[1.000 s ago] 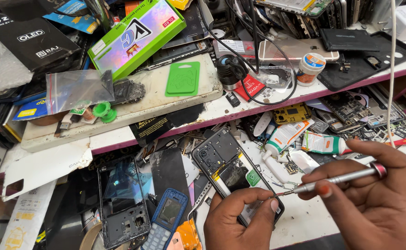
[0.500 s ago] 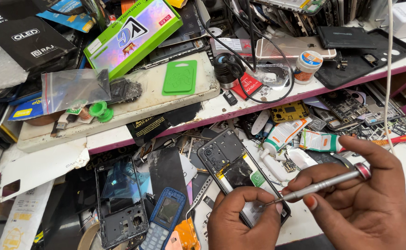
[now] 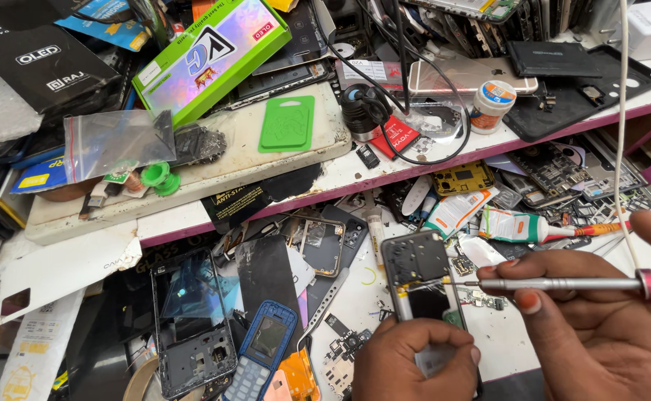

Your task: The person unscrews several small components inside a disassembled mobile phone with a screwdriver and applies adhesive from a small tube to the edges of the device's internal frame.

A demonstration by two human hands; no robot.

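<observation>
Since a second ago I see the screwdriver [image 3: 563, 284] level out, tip now on the opened phone [image 3: 420, 286]. My left hand [image 3: 414, 360] clamps the phone low over the worktop [image 3: 511, 349]; my right hand [image 3: 607, 327] pinches the screwdriver. Unscrewing, I judge; next needs steady turning.

Silver screwdriver [image 3: 563, 284] with a dark red cap, pinched in the right hand's orange-tinted fingertips [image 3: 530, 301]. At its tip, the opened phone [image 3: 419, 276], black inside with a gold strip and a green corner. Just beyond the fingers, a white tube [image 3: 517, 226], green and orange print. Left of the left hand [image 3: 414, 364], a blue keypad phone [image 3: 260, 359].
</observation>
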